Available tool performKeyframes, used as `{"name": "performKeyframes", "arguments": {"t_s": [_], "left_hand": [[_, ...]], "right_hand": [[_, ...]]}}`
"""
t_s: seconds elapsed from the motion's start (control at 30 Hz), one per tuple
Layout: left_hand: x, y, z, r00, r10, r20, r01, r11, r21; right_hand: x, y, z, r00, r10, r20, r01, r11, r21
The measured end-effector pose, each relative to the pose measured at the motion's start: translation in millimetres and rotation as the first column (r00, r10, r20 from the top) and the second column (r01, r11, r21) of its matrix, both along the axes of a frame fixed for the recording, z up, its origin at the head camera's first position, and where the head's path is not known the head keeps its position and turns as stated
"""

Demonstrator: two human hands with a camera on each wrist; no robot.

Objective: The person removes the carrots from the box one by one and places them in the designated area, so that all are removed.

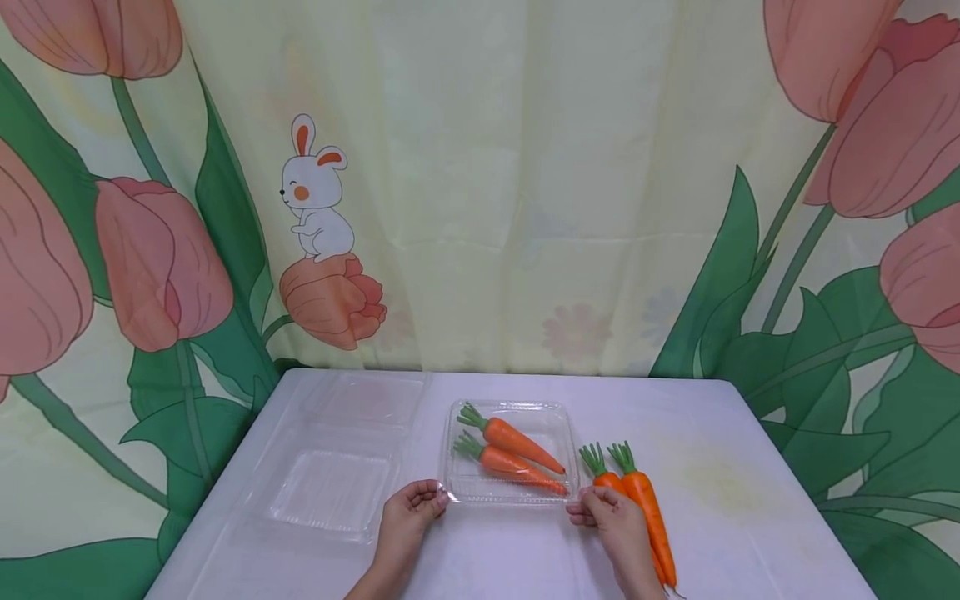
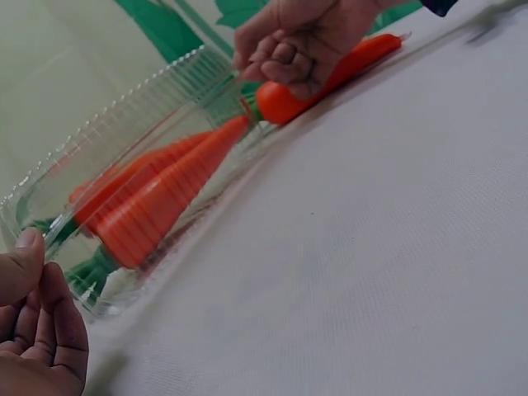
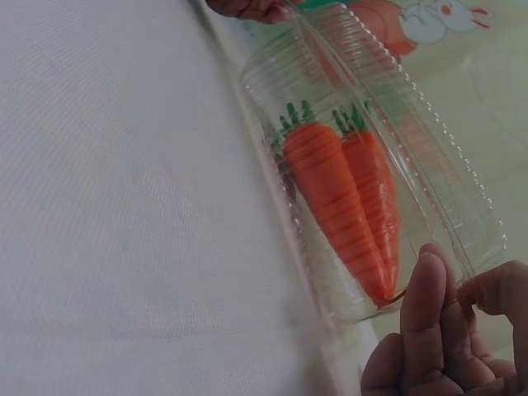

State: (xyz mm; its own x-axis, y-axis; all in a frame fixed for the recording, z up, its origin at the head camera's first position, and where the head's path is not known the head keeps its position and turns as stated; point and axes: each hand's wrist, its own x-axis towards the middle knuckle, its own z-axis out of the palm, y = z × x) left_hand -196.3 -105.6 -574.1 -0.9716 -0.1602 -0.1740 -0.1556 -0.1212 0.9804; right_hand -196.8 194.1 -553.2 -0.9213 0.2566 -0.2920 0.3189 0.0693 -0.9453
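A clear plastic clamshell box stands in the middle of the table with its lid down over the base. Inside lie two orange carrots with green tops, an upper one and a lower one, tips pointing right. At the near left corner my left hand pinches the rim between thumb and fingers. My right hand pinches the near right corner; in the right wrist view its fingers are at the box edge. Whether the lid is fully pressed down, I cannot tell.
Two more carrots lie on the white table to the right, partly behind my right hand. On the left rests another clear plastic box, opened flat with its lid toward the back. A tulip-printed curtain hangs behind the table.
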Motion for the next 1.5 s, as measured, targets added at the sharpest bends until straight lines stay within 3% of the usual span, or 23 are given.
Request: {"name": "performKeyframes", "arguments": {"t_s": [0.3,0.5,0.6,0.83,1.2,1.5], "left_hand": [[1.6,4.5,-2.6,0.996,0.088,0.026,-0.087,0.996,-0.022],[4.8,5.3,-1.4,0.999,0.029,0.016,-0.028,0.998,-0.055],[5.2,3.9,2.4,1.0,0.0,0.026,0.001,1.0,-0.027],[-4.9,-1.4,11.3,0.996,-0.055,0.063,0.045,0.987,0.156],[-26.5,0.8,15.7,0.999,-0.021,0.049,0.013,0.988,0.156],[-31.2,-0.3,15.9,0.999,-0.053,-0.003,0.052,0.983,0.173]], "right_hand": [[-1.7,0,-0.2,1.0,0.007,0.017,-0.007,1.0,0.016],[-3.5,2,-0.5,1.0,0.015,0.0,-0.015,1.0,0.023],[-4.3,3,-0.5,1.0,0.019,0.004,-0.019,1.0,0.014],[-2.8,5,1.5,0.998,0.059,0.015,-0.059,0.998,0.037],[7.5,12,4.7,0.993,0.105,0.055,-0.109,0.99,0.088],[16.6,16,9.1,0.982,0.171,0.081,-0.179,0.978,0.109]]}}
